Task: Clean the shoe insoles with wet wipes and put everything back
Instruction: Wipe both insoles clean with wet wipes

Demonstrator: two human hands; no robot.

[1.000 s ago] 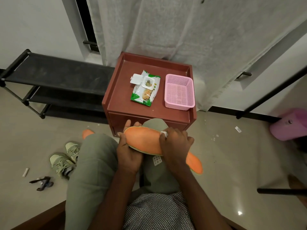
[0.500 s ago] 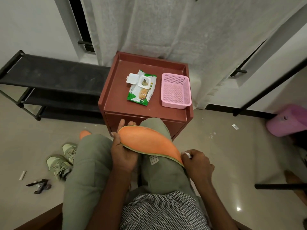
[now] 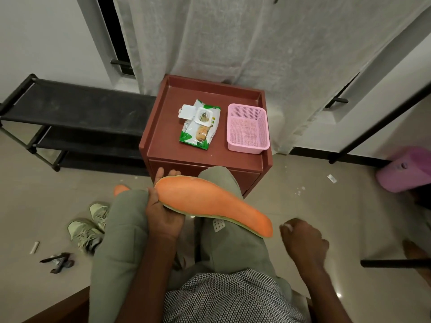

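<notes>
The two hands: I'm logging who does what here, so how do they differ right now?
The left hand grips the orange insole from beneath at its wide end; the right hand is off it, past its narrow end. The left hand's fingers wrap the insole; the right hand's curl on a white wipe. Both are bare.

orange insole [image 3: 213, 202]: foam, pale green rim, top face up, lying slantwise across the person's lap, toe end far-left, heel end near-right beyond the right knee; held from beneath at the toe end.
second orange insole [image 3: 120, 189]: only a tip shows, on the floor behind the left knee.
wet wipes pack [image 3: 200, 124]: green and white, flat on the red-brown cabinet top, lid flap open to the left.
wet wipe [image 3: 288, 227]: small white wad, mostly hidden in curled fingers.
pale green shoes [image 3: 89, 223]: pair, on the floor at left.
</notes>
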